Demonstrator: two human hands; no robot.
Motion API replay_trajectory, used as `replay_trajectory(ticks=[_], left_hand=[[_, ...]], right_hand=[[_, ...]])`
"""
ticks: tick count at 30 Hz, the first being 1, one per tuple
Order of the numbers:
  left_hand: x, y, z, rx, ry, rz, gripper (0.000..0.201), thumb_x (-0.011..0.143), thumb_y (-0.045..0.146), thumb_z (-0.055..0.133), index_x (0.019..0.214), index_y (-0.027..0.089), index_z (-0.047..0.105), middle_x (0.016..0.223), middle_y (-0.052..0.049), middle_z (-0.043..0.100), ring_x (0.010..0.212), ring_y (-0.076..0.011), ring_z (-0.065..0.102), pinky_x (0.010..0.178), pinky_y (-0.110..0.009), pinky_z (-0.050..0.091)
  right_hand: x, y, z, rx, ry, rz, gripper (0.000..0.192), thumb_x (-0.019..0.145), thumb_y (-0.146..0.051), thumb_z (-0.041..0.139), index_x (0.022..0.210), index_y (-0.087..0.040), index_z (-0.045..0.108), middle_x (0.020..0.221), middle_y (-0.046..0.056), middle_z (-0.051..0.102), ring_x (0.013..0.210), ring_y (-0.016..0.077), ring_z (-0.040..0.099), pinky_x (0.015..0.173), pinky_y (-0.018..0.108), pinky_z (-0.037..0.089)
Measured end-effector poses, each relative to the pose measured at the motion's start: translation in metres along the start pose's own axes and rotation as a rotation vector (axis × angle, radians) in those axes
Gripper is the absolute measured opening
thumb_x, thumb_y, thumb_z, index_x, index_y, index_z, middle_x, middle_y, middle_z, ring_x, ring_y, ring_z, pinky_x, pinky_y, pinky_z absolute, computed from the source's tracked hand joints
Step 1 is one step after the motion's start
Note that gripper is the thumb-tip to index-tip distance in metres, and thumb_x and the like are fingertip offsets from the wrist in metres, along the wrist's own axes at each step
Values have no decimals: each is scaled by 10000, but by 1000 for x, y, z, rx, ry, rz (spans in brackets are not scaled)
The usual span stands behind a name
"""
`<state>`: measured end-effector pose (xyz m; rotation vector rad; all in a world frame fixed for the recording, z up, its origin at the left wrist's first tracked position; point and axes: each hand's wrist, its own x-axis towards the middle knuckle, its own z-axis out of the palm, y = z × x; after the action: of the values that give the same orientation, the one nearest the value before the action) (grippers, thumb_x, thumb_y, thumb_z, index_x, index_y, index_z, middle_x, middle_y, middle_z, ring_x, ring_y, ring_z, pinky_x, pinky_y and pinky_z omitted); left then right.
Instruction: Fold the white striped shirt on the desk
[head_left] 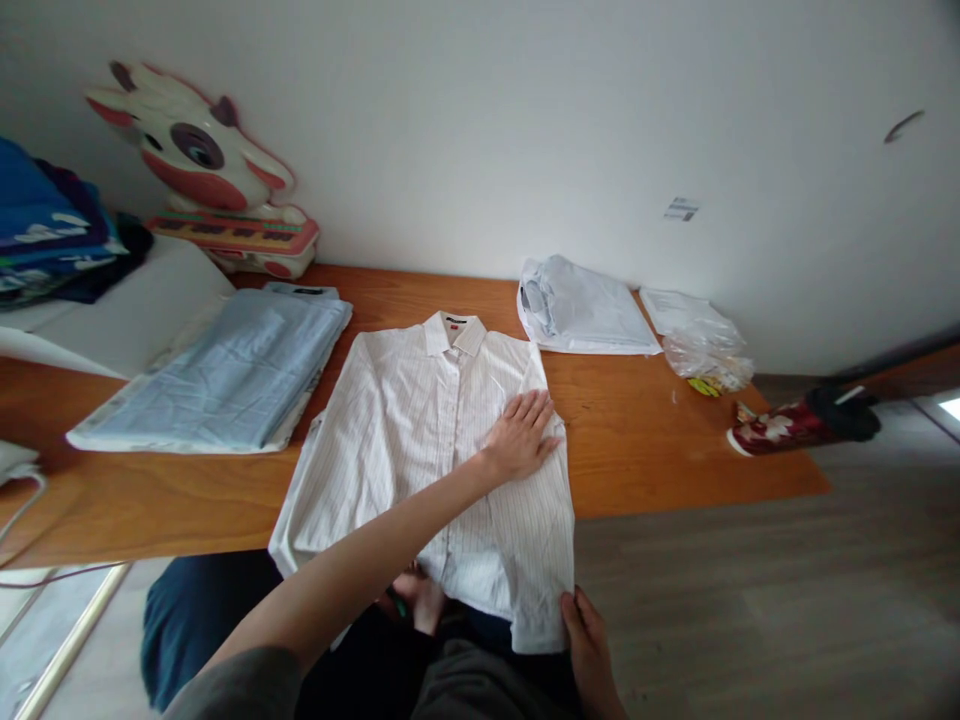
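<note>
Head view: striped white shirt [420,450] lies collar toward the table's [660,440] far edge, hem overhanging the near edge. Left hand [520,436] flat, open on its right side; right hand [589,640] pinches the hem's right corner.

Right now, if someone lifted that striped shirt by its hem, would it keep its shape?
Probably not. The white striped shirt looks thin and wrinkled, and its hem already droops over the wooden table edge, so it would likely flop. It seems light; the left hand flattens it easily.
</note>
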<state>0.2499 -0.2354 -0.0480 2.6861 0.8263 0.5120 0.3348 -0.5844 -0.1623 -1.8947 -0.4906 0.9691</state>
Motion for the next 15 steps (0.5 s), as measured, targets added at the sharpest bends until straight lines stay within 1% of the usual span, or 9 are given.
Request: replay_trajectory(ticks=[2,3,5,7,9,11,13,14,15], left_hand=[[-4,-2,2,-5,-19,9,790,1147,580,401,1734,51,383,1848,-224,291,1738,-392,241,1416,-587,195],[-4,-4,3,-9,-30,6,801,1142,587,409,1734,49,383,1846,-223,294,1737,-397,243,1417,-590,194],[-1,-6,5,-20,-37,-12,822,1125,584,453,1734,37,378,1836,-224,319,1732,-406,250,1414,-587,211],[5,-8,7,-33,-16,-31,852,1106,580,502,1733,20,366,1831,-233,327,1734,-413,238,1414,-584,218],[9,-7,5,-55,15,-40,861,1093,573,543,1724,13,373,1830,-249,318,1738,-410,229,1415,-594,214],[6,0,-4,-114,49,-11,797,1097,531,562,1704,37,412,1825,-246,336,1736,-386,254,1417,-598,221],[-12,15,-21,-241,140,0,660,1121,463,550,1670,104,479,1789,-203,439,1718,-336,324,1414,-575,266],[-28,26,-30,-330,214,-18,571,1138,421,527,1639,148,524,1744,-169,518,1694,-306,380,1405,-554,304],[-49,39,-38,-432,309,-68,486,1145,397,524,1583,194,582,1660,-140,613,1641,-279,464,1383,-528,357]], right_hand=[[1,2,-2,-2,40,11,770,774,-917,766,1030,-202,896,1179,173,852,1214,415,746,1110,502,585],[1,1,-2,-4,27,1,760,782,-910,766,1034,-205,894,1184,173,851,1211,414,748,1094,496,593],[-1,-4,-1,-6,-47,-39,702,833,-860,766,1072,-211,886,1189,163,851,1168,395,764,1039,475,615],[-5,-11,1,3,-126,-65,649,851,-808,786,1093,-213,874,1159,152,855,1093,376,783,977,461,633],[-8,-18,3,30,-151,-56,650,795,-794,839,1091,-216,864,1121,149,861,1060,377,794,960,468,643],[-10,-23,3,61,-150,-37,665,721,-785,892,1075,-224,857,1095,151,862,1070,389,797,958,480,648],[-11,-26,1,69,-165,-34,631,706,-766,910,1026,-226,846,1028,141,856,1017,378,796,918,477,653],[-11,-28,-1,63,-174,-37,602,719,-757,908,989,-223,836,969,127,845,963,361,790,886,466,652],[-11,-28,-3,55,-179,-38,582,733,-754,903,951,-220,822,904,110,826,906,342,778,849,450,648]])
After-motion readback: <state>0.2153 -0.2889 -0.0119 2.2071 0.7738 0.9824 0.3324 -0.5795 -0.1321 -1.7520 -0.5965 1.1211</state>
